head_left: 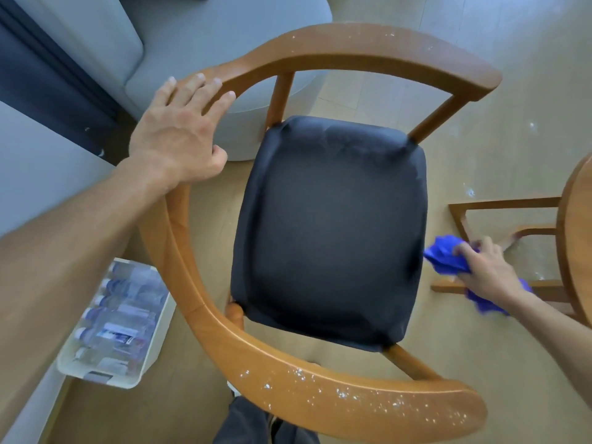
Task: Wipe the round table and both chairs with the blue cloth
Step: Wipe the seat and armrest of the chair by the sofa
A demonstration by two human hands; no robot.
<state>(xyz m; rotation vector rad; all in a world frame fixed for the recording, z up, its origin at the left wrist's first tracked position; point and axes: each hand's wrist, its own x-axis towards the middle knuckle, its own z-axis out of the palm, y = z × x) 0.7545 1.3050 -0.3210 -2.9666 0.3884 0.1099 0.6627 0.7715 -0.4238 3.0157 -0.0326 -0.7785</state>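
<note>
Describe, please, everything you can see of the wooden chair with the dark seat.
The chair is seen from above: a curved rail of orange-brown wood sweeps round as back and armrests, carried on wooden posts, around a dark padded seat with rounded corners. White specks dot both armrests, thickest on the nearer one. It stands on a pale wood floor. The left hand lies flat on the rail; the right hand grips the blue cloth beside the seat.

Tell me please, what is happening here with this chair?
A person is cleaning a wooden armchair with a black padded seat. The left hand rests flat on its curved wooden back rail, steadying it. The right hand grips a crumpled blue cloth beside the seat. White specks still dot the near armrest.
</note>
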